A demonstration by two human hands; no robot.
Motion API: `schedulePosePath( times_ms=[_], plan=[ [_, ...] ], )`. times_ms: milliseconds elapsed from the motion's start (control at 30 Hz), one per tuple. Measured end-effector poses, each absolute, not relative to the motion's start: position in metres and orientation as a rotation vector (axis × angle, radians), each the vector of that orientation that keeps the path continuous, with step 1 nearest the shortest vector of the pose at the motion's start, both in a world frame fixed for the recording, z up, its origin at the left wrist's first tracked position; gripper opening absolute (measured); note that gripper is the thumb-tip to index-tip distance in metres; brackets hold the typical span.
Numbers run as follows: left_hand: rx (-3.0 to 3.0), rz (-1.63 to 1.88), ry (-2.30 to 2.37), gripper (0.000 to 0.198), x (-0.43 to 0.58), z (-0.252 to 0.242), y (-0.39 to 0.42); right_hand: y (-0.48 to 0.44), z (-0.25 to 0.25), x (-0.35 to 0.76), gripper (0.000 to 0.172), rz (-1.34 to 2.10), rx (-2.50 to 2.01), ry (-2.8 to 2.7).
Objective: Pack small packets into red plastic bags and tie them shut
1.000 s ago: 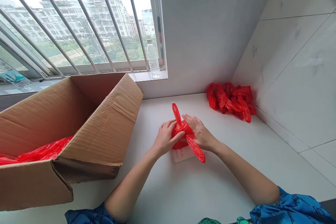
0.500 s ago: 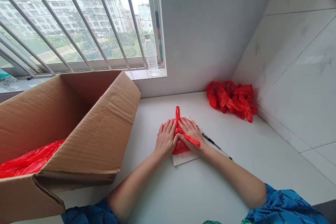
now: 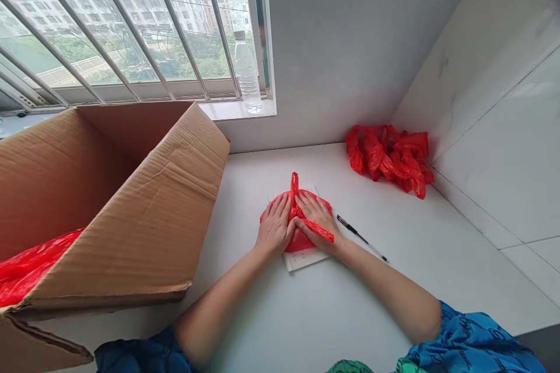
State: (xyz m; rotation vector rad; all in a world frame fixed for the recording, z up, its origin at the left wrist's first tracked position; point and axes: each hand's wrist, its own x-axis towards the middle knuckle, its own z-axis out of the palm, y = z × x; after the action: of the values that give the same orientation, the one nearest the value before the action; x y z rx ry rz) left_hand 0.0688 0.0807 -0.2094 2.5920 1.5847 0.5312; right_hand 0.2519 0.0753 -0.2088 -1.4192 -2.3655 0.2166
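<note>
So your forearms angle inward, left hand [image 3: 274, 231] and right hand [image 3: 319, 218] both palm-down, pressed flat on that knotted red bag [image 3: 299, 241]. Fingers are stretched out, just slightly apart, thumbs about meeting. Bag's sitting on the white paper [image 3: 306, 259], pen [image 3: 361, 237] beside your right hand.

The left hand [image 3: 275, 225] and right hand [image 3: 318, 217] lie flat on a knotted red bag [image 3: 300, 241], over printed paper [image 3: 301, 261] on the tabletop [image 3: 271, 315]. A pen [image 3: 361, 237] lies near the right hand. Crumpled red bags [image 3: 387, 157] sit farther back; a cardboard box [image 3: 144, 210] stands left, a bottle [image 3: 248, 78] on the windowsill [image 3: 225, 111].
</note>
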Motion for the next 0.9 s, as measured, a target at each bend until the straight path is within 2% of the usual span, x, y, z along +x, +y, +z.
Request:
schedulePosePath(
  times_ms=[333, 900],
  plan=[
    [2.565, 0.541, 1.559, 0.057, 0.0687, -0.2092, 0.0803, 0.0739, -0.2052, 0.2516, 0.066, 0.306, -1.424, -2.354],
    [2.590, 0.561, 1.557, 0.055, 0.0690, -0.2095, 0.0801, 0.0753, -0.2102, 0.2520, 0.068, 0.264, -1.416, -2.351]
  ],
)
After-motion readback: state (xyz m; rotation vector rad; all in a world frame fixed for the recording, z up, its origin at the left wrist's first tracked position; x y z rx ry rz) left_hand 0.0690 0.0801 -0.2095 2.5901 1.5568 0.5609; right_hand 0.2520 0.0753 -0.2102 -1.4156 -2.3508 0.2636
